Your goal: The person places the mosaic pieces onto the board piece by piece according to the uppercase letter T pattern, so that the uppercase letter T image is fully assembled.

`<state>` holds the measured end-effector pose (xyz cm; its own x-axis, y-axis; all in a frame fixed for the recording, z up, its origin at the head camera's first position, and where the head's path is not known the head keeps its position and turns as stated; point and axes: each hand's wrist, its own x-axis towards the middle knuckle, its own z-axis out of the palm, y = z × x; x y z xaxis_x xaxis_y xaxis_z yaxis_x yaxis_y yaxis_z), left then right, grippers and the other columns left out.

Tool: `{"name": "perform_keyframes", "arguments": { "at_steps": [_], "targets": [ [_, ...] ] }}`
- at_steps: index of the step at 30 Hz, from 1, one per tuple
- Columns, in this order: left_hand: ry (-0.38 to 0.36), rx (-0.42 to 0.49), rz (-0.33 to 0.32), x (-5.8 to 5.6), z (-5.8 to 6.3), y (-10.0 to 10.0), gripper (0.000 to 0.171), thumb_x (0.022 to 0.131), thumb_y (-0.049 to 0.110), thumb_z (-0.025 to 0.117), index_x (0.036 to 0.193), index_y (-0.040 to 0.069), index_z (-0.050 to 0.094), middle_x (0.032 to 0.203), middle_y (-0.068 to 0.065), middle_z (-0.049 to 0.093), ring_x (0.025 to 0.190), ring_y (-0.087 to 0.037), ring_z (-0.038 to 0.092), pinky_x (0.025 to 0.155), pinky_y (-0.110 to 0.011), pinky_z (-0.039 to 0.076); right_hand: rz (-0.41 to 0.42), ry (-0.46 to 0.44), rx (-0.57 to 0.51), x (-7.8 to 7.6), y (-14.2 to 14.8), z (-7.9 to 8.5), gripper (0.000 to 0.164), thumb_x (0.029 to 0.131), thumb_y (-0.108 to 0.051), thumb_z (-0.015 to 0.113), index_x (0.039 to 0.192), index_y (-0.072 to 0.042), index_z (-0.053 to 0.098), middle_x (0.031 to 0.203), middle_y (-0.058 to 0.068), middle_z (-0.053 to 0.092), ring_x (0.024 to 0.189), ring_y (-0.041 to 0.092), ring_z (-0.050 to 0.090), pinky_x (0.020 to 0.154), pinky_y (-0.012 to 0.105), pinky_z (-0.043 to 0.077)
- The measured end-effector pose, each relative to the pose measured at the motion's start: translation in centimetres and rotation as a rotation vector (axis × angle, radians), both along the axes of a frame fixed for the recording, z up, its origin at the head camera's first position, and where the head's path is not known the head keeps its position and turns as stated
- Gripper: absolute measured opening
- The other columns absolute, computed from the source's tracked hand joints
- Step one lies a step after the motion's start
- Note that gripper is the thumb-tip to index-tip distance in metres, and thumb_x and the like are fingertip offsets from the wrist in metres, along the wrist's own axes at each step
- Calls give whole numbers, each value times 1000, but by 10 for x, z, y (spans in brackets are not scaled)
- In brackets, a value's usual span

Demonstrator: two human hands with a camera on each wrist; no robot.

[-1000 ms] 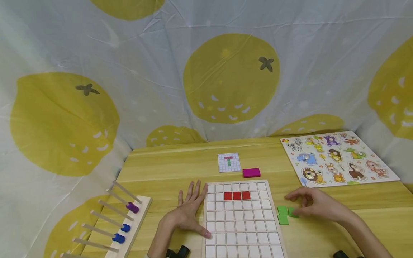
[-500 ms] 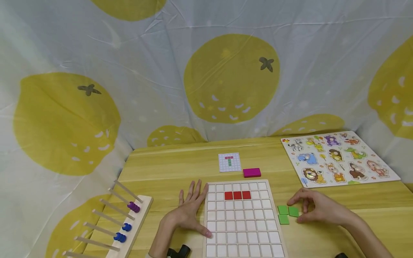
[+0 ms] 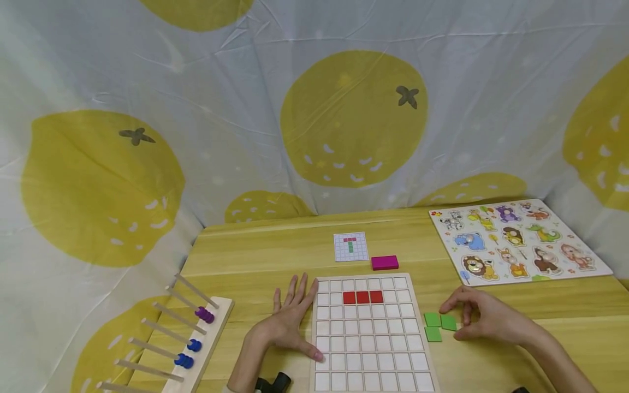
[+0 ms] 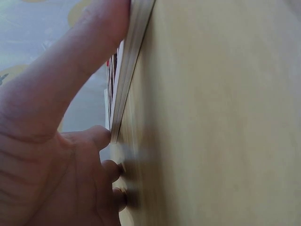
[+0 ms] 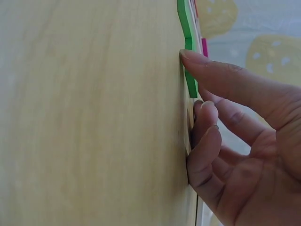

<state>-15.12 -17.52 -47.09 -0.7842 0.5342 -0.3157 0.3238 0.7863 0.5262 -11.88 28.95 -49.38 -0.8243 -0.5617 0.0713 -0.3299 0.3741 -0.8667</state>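
My left hand (image 3: 285, 326) lies with spread fingers along the left edge of a pale wooden grid board (image 3: 372, 344). Its thumb rests on the board's frame, and in the left wrist view the thumb (image 4: 66, 70) meets the side of the board. Three red tiles (image 3: 362, 297) sit side by side in the second row. To the right of the board are two green tiles (image 3: 433, 334) and a third green tile (image 3: 448, 322). My right hand (image 3: 491, 319) has its index finger and thumb at opposite edges of that third tile, which lies flat. The other right fingers are bent.
Behind the board lie a small pattern card (image 3: 351, 246) with a red and green T and a magenta block (image 3: 385, 262). An animal puzzle board (image 3: 520, 240) occupies the back right. A pegged bead rack (image 3: 208, 341) stands at left. A lemon-print curtain (image 3: 245, 136) encloses the table.
My right hand has shifted slightly back from over the third green tile, so the tile shows fully between thumb and index finger. My left hand keeps its place by the board.
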Motion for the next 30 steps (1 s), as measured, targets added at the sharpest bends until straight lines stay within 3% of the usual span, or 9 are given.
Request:
{"name": "perform_keyframes", "arguments": {
  "at_steps": [30],
  "targets": [
    [-12,0,6,0,1,0,149,63,54,96,167,19,-4,172,-14,-22,158,-39,-26,118,-75,-20,-43,99,36,1,-6,-4,29,81,-5,85,106,-6,71,100,6,66,71,9,56,59,22,50]
  ]
}}
